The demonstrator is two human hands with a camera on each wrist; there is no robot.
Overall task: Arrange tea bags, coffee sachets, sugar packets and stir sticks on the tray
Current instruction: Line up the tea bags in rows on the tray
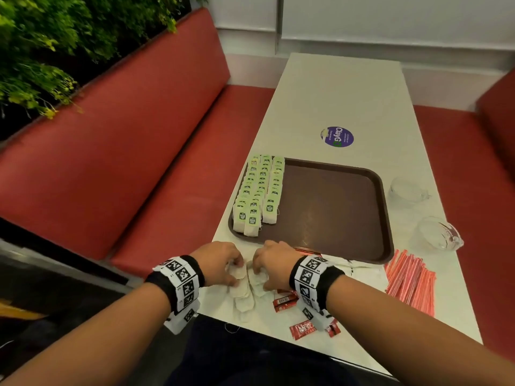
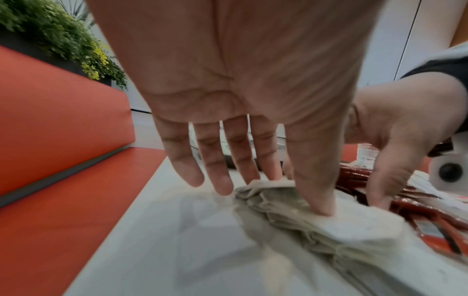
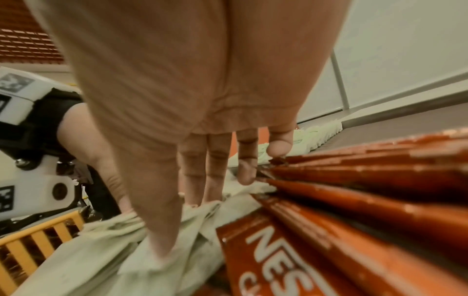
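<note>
Loose white tea bags lie in a pile at the table's near edge. My left hand pinches one bunch of them between thumb and fingers. In the left wrist view, this left hand has its thumb pressed into the tea bag stack. Beside it, my right hand pinches a second bunch the same way, thumb dug into the paper. The brown tray holds three rows of green-tagged tea bags along its left side. Red coffee sachets lie under my right wrist.
Orange stir sticks lie heaped to the right of the tray, with white packets at the tray's near edge. Two glass cups stand at the right table edge. Red bench seats flank the table.
</note>
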